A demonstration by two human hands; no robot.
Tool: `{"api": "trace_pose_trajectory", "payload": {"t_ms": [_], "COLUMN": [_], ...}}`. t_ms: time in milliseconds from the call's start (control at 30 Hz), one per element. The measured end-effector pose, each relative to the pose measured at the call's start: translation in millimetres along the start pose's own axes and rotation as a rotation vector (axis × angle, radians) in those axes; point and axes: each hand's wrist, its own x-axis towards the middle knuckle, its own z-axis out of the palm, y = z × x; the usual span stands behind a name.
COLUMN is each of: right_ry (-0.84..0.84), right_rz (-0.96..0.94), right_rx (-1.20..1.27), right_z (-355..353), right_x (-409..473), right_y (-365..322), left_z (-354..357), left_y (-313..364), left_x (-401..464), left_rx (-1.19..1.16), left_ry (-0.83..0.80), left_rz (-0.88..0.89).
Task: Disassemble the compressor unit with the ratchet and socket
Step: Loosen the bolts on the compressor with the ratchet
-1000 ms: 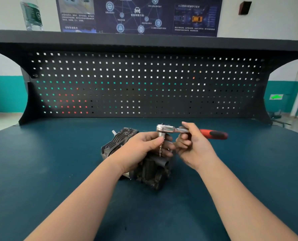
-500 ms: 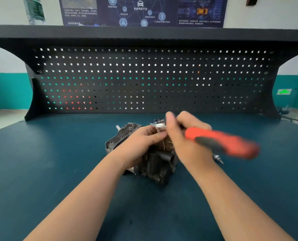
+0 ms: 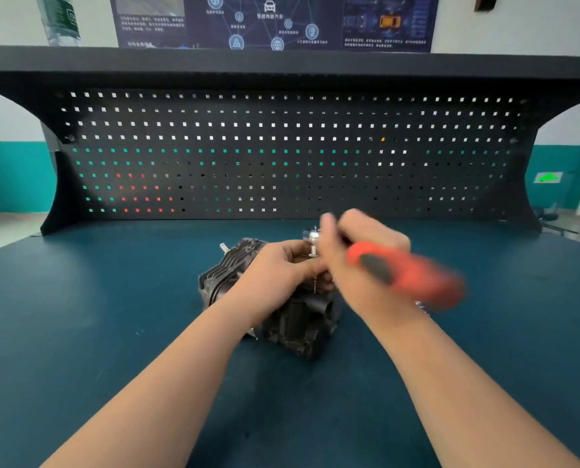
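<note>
A dark finned compressor unit (image 3: 228,275) sits mid-bench on the blue mat. My left hand (image 3: 275,275) lies on top of it, fingers pinched around the socket under the ratchet head (image 3: 312,236). My right hand (image 3: 359,261) grips the ratchet, whose red and black handle (image 3: 407,275) points right toward me and is motion-blurred. The socket and the bolt under it are mostly hidden by my fingers.
A small metal part (image 3: 422,307) lies on the mat just right of my right wrist. A black pegboard (image 3: 282,153) backs the bench, under a shelf carrying a plastic bottle (image 3: 59,18). The blue mat (image 3: 79,332) stretches out to both sides.
The ratchet handle has swung from pointing right toward me, blurred in motion. My left hand has stayed on the compressor and socket. The camera has tilted slightly.
</note>
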Motion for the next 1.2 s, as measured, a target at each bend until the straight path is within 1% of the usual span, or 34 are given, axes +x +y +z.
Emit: {"api": "trace_pose_trajectory", "payload": {"t_ms": [33, 67, 100, 133, 167, 200, 233, 300, 333, 367, 400, 433, 467, 500, 533, 567, 600, 633, 667, 700, 733, 767, 800, 867, 933, 1000, 1033, 1100, 1200], "right_ry": [-0.061, -0.101, -0.12, -0.14, -0.136, -0.111, -0.043, 0.122, 0.171, 0.197, 0.209, 0.219, 0.236, 0.248, 0.236, 0.185, 0.114, 0.054, 0.013, -0.007, -0.008, -0.014, -0.03, -0.07, -0.044, 0.039, 0.078, 0.116, 0.106], "right_rz": [-0.181, -0.231, -0.175, -0.023, 0.183, 0.407, 0.658, 1.145, 1.327, 1.439, 1.482, 1.472, 1.422, 1.326, 1.161, 0.924, 0.622, 0.307, 0.03, -0.163, -0.252, -0.233, -0.121, 0.239, 0.593, 0.821, 0.897, 0.976, 0.974], "right_rx": [-0.067, -0.078, -0.062, -0.028, 0.036, 0.133, 0.287, 0.695, 0.854, 0.934, 0.956, 0.959, 0.947, 0.91, 0.798, 0.596, 0.355, 0.174, 0.06, -0.025, -0.071, -0.072, -0.029, 0.096, 0.24, 0.423, 0.503, 0.605, 0.658], "right_z": [-1.1, -1.0, -1.1, -2.0, -2.6, -3.7, -4.1, -4.2, -2.5, -0.8, 1.9, 4.2, 5.1, 4.6, 3.2, 1.0, -0.1, -1.0, -0.4, 1.0, 2.4, 2.9, 1.3, -5.4, -10.4, -11.9, -11.6, -10.3, -7.4], "right_x": [-1.3, -2.8, -2.8, -0.4, 1.4, 3.8, 6.3, 7.3, 4.3, -0.3, -5.4, -8.8, -9.9, -8.6, -7.6, -7.7, -8.7, -8.9, -9.8, -10.4, -9.8, -8.8, -8.0, -6.6, -7.6, -7.0, -6.7, -7.8, -8.4], "right_y": [-5.3, -7.5, -5.7, -2.3, 2.5, 7.6, 15.7, 31.8, 37.3, 40.8, 41.9, 41.8, 39.5, 35.5, 30.1, 24.2, 17.7, 9.9, 2.7, -3.0, -5.5, -5.6, -4.6, 2.0, 14.5, 24.8, 27.1, 29.2, 28.6], "left_z": [2.7, 2.2, -1.0, -5.7, -11.4, -16.0, -21.0, -19.1, -16.5, -14.5, -14.1, -14.9, -14.9, -14.3, -13.0, -11.6, -11.2, -11.0, -11.5, -12.0, -12.8, -14.3, -15.8, -18.6, -20.2, -20.8, -20.5, -19.1, -17.6], "left_y": [0.3, -0.6, -0.8, 0.0, 0.4, 0.3, 1.2, 1.5, 1.5, 0.8, 0.3, -2.3, -3.2, -3.6, -3.0, -3.1, -3.6, -2.4, -1.1, -0.7, 0.4, 1.1, 1.8, 2.2, 3.2, 3.7, 4.9, 7.0, 8.5], "left_x": [-0.5, -0.2, -0.6, -2.1, -2.4, -2.1, -3.0, -0.6, -0.4, -0.4, -0.6, 0.0, -0.1, 0.4, 0.0, -0.1, -0.8, -2.1, -3.3, -4.0, -5.4, -6.1, -6.0, -3.5, -1.9, -1.6, -2.1, -3.0, -3.5], "left_rx": [0.039, 0.063, 0.039, -0.036, -0.138, -0.2, -0.228, -0.249, -0.236, -0.221, -0.206, -0.192, -0.194, -0.196, -0.182, -0.148, -0.111, -0.068, -0.026, 0.01, 0.021, -0.005, -0.046, -0.084, -0.048, 0.052, 0.111, 0.235, 0.391], "left_ry": [0.032, 0.041, 0.004, -0.071, -0.161, -0.201, -0.233, -0.24, -0.229, -0.208, -0.184, -0.164, -0.147, -0.129, -0.106, -0.085, -0.071, -0.066, -0.065, -0.066, -0.073, -0.092, -0.118, -0.159, -0.206, -0.218, -0.206, -0.149, -0.058], "left_rz": [0.025, 0.043, 0.0, -0.061, -0.132, -0.177, -0.204, -0.213, -0.212, -0.208, -0.2, -0.188, -0.184, -0.175, -0.163, -0.149, -0.131, -0.106, -0.084, -0.077, -0.08, -0.099, -0.13, -0.195, -0.234, -0.228, -0.223, -0.192, -0.117]}}
